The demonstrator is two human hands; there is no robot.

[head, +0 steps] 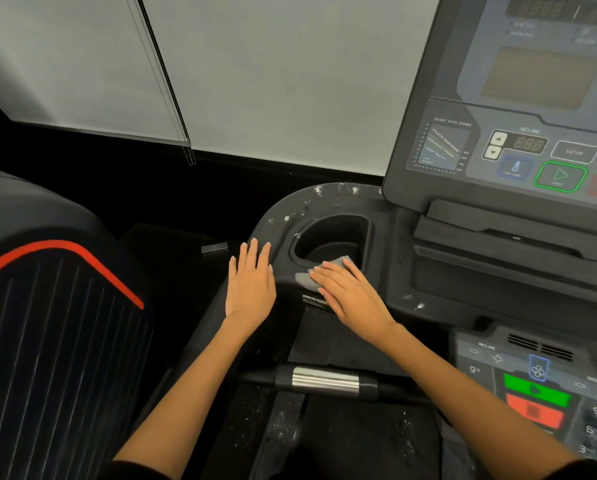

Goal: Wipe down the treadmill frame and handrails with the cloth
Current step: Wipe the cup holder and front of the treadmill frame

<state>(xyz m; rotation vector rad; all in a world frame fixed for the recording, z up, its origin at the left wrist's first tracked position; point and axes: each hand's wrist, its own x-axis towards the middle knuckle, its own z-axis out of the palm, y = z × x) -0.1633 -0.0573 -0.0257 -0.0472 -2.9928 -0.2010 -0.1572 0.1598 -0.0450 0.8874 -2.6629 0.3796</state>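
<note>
A small grey cloth (pixel 304 278) lies on the near rim of the cup holder (pixel 335 237) in the black treadmill frame (pixel 283 213). My right hand (pixel 350 296) lies flat on the cloth with straight fingers, pressing it against the frame; most of the cloth is hidden beneath it. My left hand (pixel 250 282) rests flat with straight fingers on the frame's left edge, holding nothing. White specks dot the frame around the cup holder. A handrail bar with a silver sensor band (pixel 325 380) runs across below my forearms.
The console screen and buttons (pixel 519 133) rise at the right. A lower control panel (pixel 532 393) with green and red keys sits at the lower right. A neighbouring machine with a red stripe (pixel 65 268) stands at the left. A white wall (pixel 273 81) is behind.
</note>
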